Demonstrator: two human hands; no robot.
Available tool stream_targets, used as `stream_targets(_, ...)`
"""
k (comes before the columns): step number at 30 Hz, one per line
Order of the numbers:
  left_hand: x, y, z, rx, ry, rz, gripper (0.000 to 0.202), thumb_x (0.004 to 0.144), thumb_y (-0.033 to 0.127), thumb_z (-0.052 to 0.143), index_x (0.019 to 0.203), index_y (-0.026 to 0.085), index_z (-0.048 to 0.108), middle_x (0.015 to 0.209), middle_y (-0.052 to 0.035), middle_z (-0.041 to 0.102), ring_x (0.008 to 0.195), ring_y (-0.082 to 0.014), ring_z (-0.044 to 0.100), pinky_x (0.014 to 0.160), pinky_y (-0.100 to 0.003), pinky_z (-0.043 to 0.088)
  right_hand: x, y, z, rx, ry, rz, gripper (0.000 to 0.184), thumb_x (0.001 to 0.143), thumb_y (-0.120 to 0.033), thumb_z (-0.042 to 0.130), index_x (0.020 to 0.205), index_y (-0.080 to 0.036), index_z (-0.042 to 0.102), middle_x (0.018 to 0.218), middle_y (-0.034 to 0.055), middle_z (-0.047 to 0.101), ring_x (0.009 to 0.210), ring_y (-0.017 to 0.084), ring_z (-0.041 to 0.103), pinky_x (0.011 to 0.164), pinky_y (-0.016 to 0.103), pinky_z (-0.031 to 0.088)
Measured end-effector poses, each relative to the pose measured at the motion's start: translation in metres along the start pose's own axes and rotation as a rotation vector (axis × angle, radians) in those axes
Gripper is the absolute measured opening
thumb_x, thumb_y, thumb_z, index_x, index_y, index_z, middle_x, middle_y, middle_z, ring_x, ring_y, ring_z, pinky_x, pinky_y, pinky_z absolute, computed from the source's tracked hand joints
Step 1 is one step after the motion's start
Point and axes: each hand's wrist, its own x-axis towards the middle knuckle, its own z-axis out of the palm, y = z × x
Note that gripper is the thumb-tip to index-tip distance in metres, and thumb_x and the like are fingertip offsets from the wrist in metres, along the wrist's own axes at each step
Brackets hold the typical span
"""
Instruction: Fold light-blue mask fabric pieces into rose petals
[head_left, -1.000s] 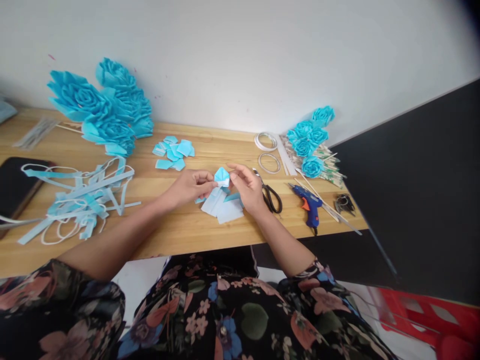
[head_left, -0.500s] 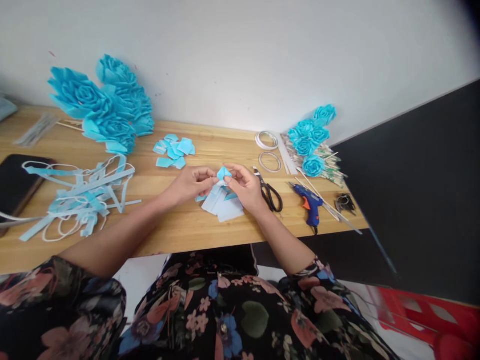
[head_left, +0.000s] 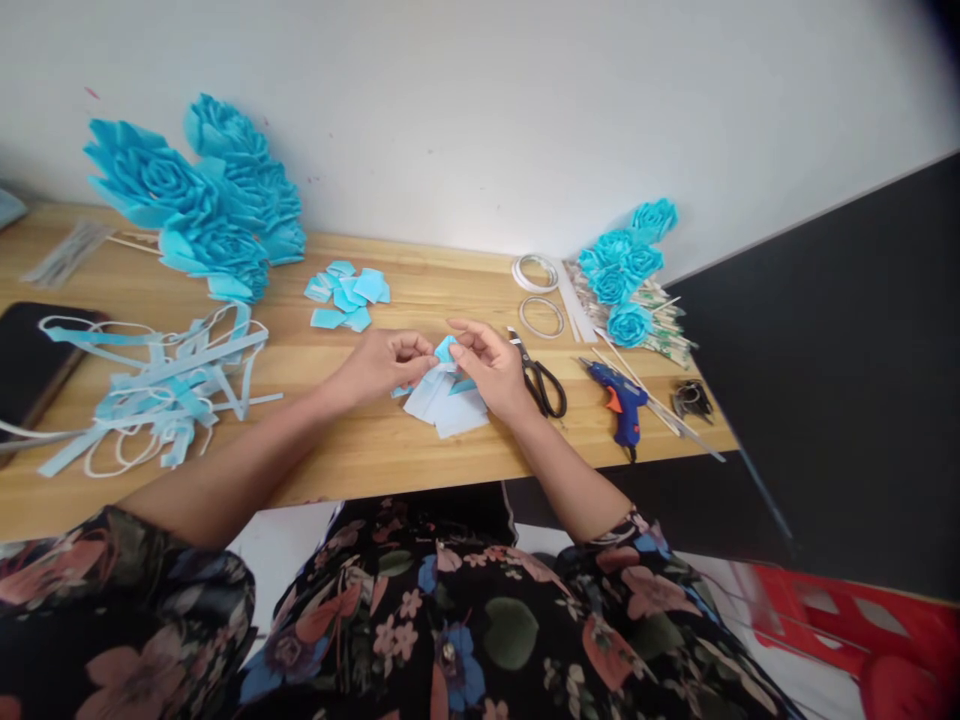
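Observation:
My left hand (head_left: 379, 365) and my right hand (head_left: 491, 368) meet over the wooden table (head_left: 360, 455), both pinching a small blue folded paper piece (head_left: 445, 349) between fingertips. Just beneath the hands lie pale blue paper sheets (head_left: 448, 408). Black scissors (head_left: 541, 380) rest right beside my right hand. A little pile of blue folded pieces (head_left: 347, 294) sits farther back on the table.
Large blue paper roses (head_left: 195, 205) lean on the wall at back left; smaller roses on sticks (head_left: 626, 275) lie at back right. Blue paper strips (head_left: 150, 385) and a dark tablet (head_left: 30, 355) are left. Tape rolls (head_left: 536, 290) and a blue glue gun (head_left: 619, 400) are right.
The folded piece has been lowered and pressed smaller between my fingertips. Both hands stayed in place, fingers drawing closer together.

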Motion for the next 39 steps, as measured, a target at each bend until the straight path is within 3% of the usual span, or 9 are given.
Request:
stream_targets(6,-0.0003,0.0045,-0.0011,-0.038,0.066,-0.012,0.019,0.078,0.032,0.064,0.074,0.014,0.059,0.051,0.0035,0.054,0.045,-0.0062,0.046,0.044,-0.017,0.037,0.0008,-0.0026,-0.0057,0.017,0.030,-0.034,0.035,0.092,-0.047,0.056,0.118,-0.025,0.064,0.082,-0.0004,0.065,0.062,0.010,0.059,0.064,0.028,0.053)
stream_targets(13,-0.0002,0.0084,-0.0026,-0.072,0.159,-0.017,0.023,0.082,0.035,0.062,0.071,0.016,0.056,0.053,0.0027,0.056,0.044,-0.0061,0.046,0.043,-0.017,0.036,0.0029,-0.0005,-0.0039,0.052,-0.032,-0.023,0.040,0.083,-0.041,0.068,0.119,-0.026,0.062,0.085,-0.0011,0.065,0.066,0.011,0.059,0.064,0.028,0.054)
stream_targets(20,-0.0003,0.0039,-0.0035,-0.054,0.132,-0.003,0.030,0.086,0.042,0.059,0.072,0.016,0.058,0.055,0.0014,0.058,0.045,-0.0068,0.048,0.043,-0.018,0.038,0.0021,-0.0010,-0.0012,0.008,-0.024,-0.001,0.039,0.081,-0.038,0.068,0.118,-0.025,0.063,0.080,-0.0015,0.064,0.066,0.012,0.058,0.061,0.028,0.052)
stream_targets(28,-0.0006,0.0045,-0.0035,-0.062,0.093,-0.010,0.022,0.080,0.035,0.065,0.073,0.016,0.057,0.054,0.0020,0.057,0.046,-0.0065,0.048,0.044,-0.017,0.038,0.0003,-0.0048,-0.0006,-0.019,-0.054,-0.002,0.038,0.084,-0.037,0.064,0.119,-0.023,0.062,0.079,-0.0015,0.064,0.064,0.011,0.057,0.062,0.028,0.051)
stream_targets(34,-0.0012,0.0056,-0.0029,-0.030,0.083,0.000,0.026,0.082,0.037,0.063,0.068,0.017,0.054,0.055,0.0012,0.056,0.048,-0.0062,0.049,0.045,-0.017,0.038,0.0000,-0.0021,0.0002,-0.011,-0.035,-0.029,0.037,0.082,-0.038,0.066,0.117,-0.024,0.063,0.077,-0.0018,0.066,0.064,0.012,0.058,0.062,0.028,0.051)
stream_targets(39,0.0003,0.0035,-0.0009,-0.055,0.054,0.060,0.020,0.077,0.034,0.067,0.075,0.016,0.057,0.058,0.0035,0.055,0.050,-0.0070,0.050,0.047,-0.018,0.041,-0.0002,-0.0010,0.0008,-0.049,-0.039,-0.023,0.038,0.083,-0.039,0.065,0.117,-0.024,0.063,0.078,-0.0012,0.067,0.065,0.012,0.059,0.063,0.029,0.052)
